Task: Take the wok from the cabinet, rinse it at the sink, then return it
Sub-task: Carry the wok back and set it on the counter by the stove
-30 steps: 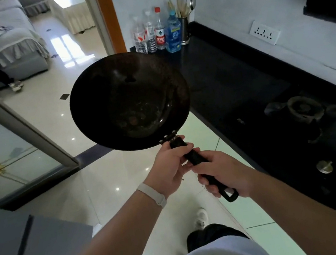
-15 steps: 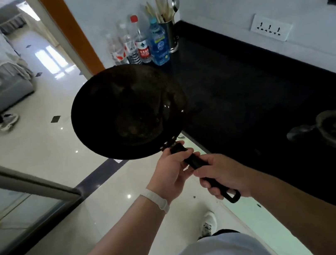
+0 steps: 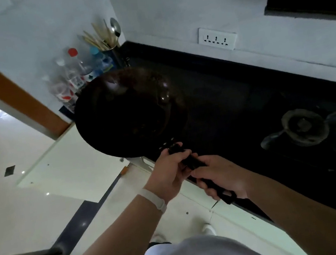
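One dark wok (image 3: 130,115), four plastic bottles (image 3: 72,76), one utensil holder (image 3: 114,55) and one gas burner (image 3: 303,126) are in view. Against half a second ago, the wok has swung nearer the burner, its far half now over the black countertop (image 3: 235,99) left of the burner and hiding the bottles' bases. Both hands clamp its black handle (image 3: 194,162), fingers curled fully round: the left hand (image 3: 170,175) next to the bowl, the right hand (image 3: 222,176) at the handle's end, nearer the burner.
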Tool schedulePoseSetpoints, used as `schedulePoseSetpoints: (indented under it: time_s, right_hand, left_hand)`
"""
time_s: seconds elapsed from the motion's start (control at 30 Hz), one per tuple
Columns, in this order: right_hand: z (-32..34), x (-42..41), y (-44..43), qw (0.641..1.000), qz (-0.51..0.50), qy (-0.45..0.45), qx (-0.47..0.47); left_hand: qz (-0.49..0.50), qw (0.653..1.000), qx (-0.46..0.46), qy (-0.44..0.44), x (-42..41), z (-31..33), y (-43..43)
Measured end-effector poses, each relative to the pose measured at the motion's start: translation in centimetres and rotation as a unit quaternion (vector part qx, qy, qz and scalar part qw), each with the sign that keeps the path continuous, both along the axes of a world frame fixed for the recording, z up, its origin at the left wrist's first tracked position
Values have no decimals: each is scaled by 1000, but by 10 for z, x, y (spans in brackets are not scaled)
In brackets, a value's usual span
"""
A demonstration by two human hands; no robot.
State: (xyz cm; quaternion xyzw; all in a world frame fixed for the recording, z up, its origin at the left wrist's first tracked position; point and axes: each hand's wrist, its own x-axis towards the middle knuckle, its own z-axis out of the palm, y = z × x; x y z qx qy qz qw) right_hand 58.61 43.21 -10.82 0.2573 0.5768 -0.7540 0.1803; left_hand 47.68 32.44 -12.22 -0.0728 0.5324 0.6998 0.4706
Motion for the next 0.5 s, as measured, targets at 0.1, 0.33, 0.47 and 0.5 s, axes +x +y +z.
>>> schedulePoseSetpoints:
  time_s: [0.1,0.33,0.47,0.5]
  right_hand:
    - [0,-2,0,999,-40,-4,-5]
    - [-8,-35,-8,990,-142,-14,2]
    - [-8,-78,-27,979,-204,-25,14]
    - [-7,-90,-33,975,-221,-28,18]
  left_hand:
    - [-34,999,-1,-4,-11,-4,11]
    - [-141,989,25,-45,-63,-15,28]
    - [-207,977,24,-52,-112,-19,27]
    - [-221,974,24,-54,-125,-20,26]
